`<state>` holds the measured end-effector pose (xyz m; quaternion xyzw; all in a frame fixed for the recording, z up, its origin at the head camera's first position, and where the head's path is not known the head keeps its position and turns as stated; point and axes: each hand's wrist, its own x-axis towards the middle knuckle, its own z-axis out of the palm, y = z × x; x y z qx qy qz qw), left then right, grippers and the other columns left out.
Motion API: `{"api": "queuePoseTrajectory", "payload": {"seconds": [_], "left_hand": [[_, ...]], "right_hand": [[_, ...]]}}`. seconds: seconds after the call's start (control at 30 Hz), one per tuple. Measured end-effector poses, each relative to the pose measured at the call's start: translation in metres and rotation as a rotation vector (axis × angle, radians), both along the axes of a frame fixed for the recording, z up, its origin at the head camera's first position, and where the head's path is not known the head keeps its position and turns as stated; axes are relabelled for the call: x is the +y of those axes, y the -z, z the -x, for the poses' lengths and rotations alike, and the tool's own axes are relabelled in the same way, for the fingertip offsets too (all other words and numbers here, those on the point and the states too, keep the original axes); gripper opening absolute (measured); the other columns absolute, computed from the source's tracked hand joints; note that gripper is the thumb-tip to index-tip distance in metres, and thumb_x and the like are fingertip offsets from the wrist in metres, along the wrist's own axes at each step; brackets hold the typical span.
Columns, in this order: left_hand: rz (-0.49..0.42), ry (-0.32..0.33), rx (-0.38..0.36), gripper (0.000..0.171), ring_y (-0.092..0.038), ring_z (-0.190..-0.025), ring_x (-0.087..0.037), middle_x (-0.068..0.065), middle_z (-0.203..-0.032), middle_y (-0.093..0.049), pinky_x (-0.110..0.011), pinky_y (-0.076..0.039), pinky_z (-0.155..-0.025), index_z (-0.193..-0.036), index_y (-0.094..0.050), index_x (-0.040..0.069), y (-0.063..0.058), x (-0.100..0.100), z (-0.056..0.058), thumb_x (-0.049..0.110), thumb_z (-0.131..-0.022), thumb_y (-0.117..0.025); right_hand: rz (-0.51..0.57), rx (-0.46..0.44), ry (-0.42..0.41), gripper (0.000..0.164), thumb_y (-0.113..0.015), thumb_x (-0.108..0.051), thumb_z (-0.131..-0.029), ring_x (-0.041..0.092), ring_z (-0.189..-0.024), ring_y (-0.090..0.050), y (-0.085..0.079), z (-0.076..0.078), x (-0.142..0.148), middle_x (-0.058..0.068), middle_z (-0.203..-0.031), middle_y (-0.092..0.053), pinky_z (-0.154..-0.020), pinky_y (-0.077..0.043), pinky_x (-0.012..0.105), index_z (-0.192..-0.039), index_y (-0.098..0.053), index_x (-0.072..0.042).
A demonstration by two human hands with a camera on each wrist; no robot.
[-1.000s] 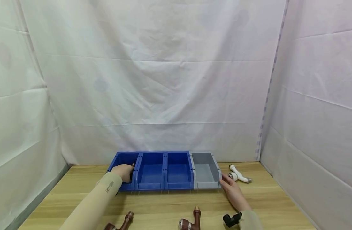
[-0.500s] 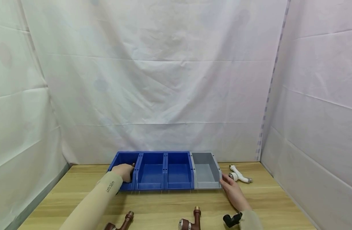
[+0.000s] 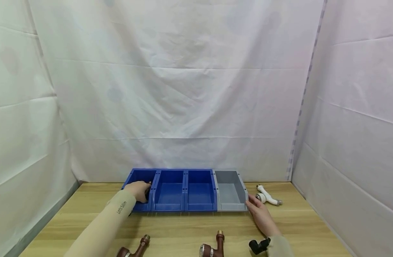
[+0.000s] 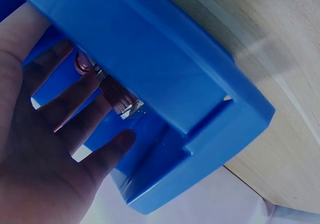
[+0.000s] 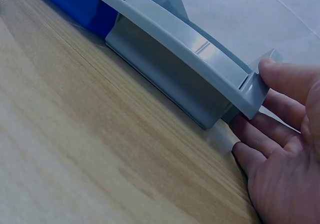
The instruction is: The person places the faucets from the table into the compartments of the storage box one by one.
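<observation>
My left hand (image 3: 137, 191) reaches down into the leftmost blue bin (image 3: 142, 174) of a joined row. In the left wrist view its fingers are extended, their tips at a dark red tap (image 4: 117, 96) with a ribbed handle lying inside. The thumb passes out of sight behind the bin's blue wall (image 4: 145, 58). At the row's other end, my right hand (image 3: 260, 216) holds the front corner of the grey bin (image 3: 230, 207). The right wrist view has the thumb on that grey corner (image 5: 256, 91) and the other fingers below and behind it.
Two more blue bins (image 3: 169, 207) stand between the end ones. A white tap (image 3: 268, 198) lies right of the row. Nearer the front are a brown tap (image 3: 219, 246), another brown one (image 3: 142, 246) and a black tap (image 3: 259, 246) by the right wrist. White cloth (image 3: 183, 107) hangs behind.
The head view has shifted very slightly. Both hands keep nearly the same places at the two ends of the bin row.
</observation>
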<state>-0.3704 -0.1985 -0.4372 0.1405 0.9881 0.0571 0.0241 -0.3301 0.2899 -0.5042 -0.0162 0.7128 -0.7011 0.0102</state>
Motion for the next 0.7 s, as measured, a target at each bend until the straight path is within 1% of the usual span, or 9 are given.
{"api": "queuePoseTrajectory", "payload": {"seconds": [0.1,0.13,0.17,0.2,0.27,0.3,0.33,0.47,0.7], "left_hand": [[-0.011,0.006,-0.005,0.025,-0.043,-0.064,-0.018,-0.003,-0.069,-0.046,-0.036,-0.036,-0.060,-0.072,-0.055,0.011,0.000,-0.001,-0.001,0.011,-0.074,-0.080],[-0.026,0.009,-0.008,0.020,-0.043,-0.064,-0.018,-0.003,-0.069,-0.046,-0.036,-0.036,-0.059,-0.079,-0.061,0.008,-0.002,-0.002,-0.002,0.009,-0.073,-0.080],[-0.036,0.010,-0.012,0.022,-0.043,-0.064,-0.018,-0.002,-0.070,-0.047,-0.036,-0.035,-0.059,-0.088,-0.066,0.005,-0.003,-0.001,-0.003,0.009,-0.072,-0.081],[-0.045,0.012,-0.016,0.030,-0.043,-0.065,-0.018,-0.002,-0.072,-0.047,-0.036,-0.036,-0.060,-0.098,-0.069,0.003,-0.005,-0.001,-0.004,0.009,-0.072,-0.081],[-0.059,0.020,-0.017,0.050,-0.045,-0.069,-0.018,-0.002,-0.077,-0.051,-0.036,-0.038,-0.062,-0.117,-0.066,0.001,-0.011,0.000,-0.005,0.011,-0.071,-0.083],[-0.066,0.027,-0.018,0.057,-0.046,-0.071,-0.018,-0.002,-0.081,-0.053,-0.038,-0.039,-0.063,-0.123,-0.064,0.001,-0.014,0.001,-0.005,0.012,-0.071,-0.084],[-0.073,0.031,-0.020,0.059,-0.047,-0.074,-0.019,-0.003,-0.084,-0.055,-0.039,-0.039,-0.065,-0.125,-0.063,0.002,-0.017,0.001,-0.005,0.013,-0.071,-0.084],[-0.086,0.037,-0.020,0.057,-0.054,-0.088,-0.023,-0.008,-0.102,-0.060,-0.044,-0.045,-0.074,-0.119,-0.064,0.006,-0.025,0.001,-0.008,0.021,-0.069,-0.088],[-0.120,0.036,-0.035,0.060,-0.056,-0.094,-0.027,-0.013,-0.111,-0.060,-0.048,-0.046,-0.080,-0.121,-0.063,0.007,-0.031,-0.005,-0.013,0.022,-0.069,-0.088]], "right_hand": [[0.005,-0.003,-0.008,0.055,-0.048,-0.013,-0.102,0.031,-0.138,-0.026,0.000,-0.001,0.000,0.026,-0.153,-0.025,-0.089,-0.037,0.011,-0.148,-0.026,0.007],[0.006,-0.003,-0.009,0.055,-0.049,-0.013,-0.102,0.031,-0.138,-0.026,0.001,-0.002,0.000,0.026,-0.153,-0.025,-0.089,-0.037,0.011,-0.148,-0.026,0.007],[0.008,-0.003,-0.009,0.056,-0.049,-0.013,-0.102,0.031,-0.138,-0.026,0.001,-0.002,0.000,0.026,-0.153,-0.025,-0.089,-0.037,0.011,-0.148,-0.026,0.007],[0.007,0.000,-0.007,0.056,-0.049,-0.013,-0.102,0.031,-0.138,-0.026,0.000,-0.002,0.001,0.026,-0.152,-0.025,-0.089,-0.037,0.011,-0.148,-0.026,0.007],[0.004,0.005,-0.003,0.056,-0.049,-0.014,-0.102,0.031,-0.138,-0.026,0.000,-0.002,0.001,0.026,-0.152,-0.025,-0.089,-0.037,0.011,-0.148,-0.026,0.007],[0.005,0.007,0.002,0.057,-0.050,-0.014,-0.101,0.031,-0.138,-0.026,0.000,-0.001,0.002,0.026,-0.152,-0.025,-0.089,-0.036,0.011,-0.148,-0.026,0.008],[-0.004,0.011,0.002,0.057,-0.050,-0.015,-0.101,0.032,-0.138,-0.025,0.000,-0.001,0.002,0.026,-0.152,-0.025,-0.089,-0.036,0.011,-0.148,-0.026,0.008],[-0.014,0.002,0.005,0.057,-0.050,-0.015,-0.102,0.030,-0.139,-0.024,-0.001,-0.003,0.003,0.025,-0.153,-0.024,-0.089,-0.035,0.010,-0.149,-0.026,0.007],[-0.018,-0.009,-0.020,0.058,-0.049,-0.015,-0.102,0.030,-0.139,-0.023,-0.001,-0.004,0.000,0.026,-0.154,-0.022,-0.090,-0.035,0.010,-0.149,-0.024,0.007]]}}
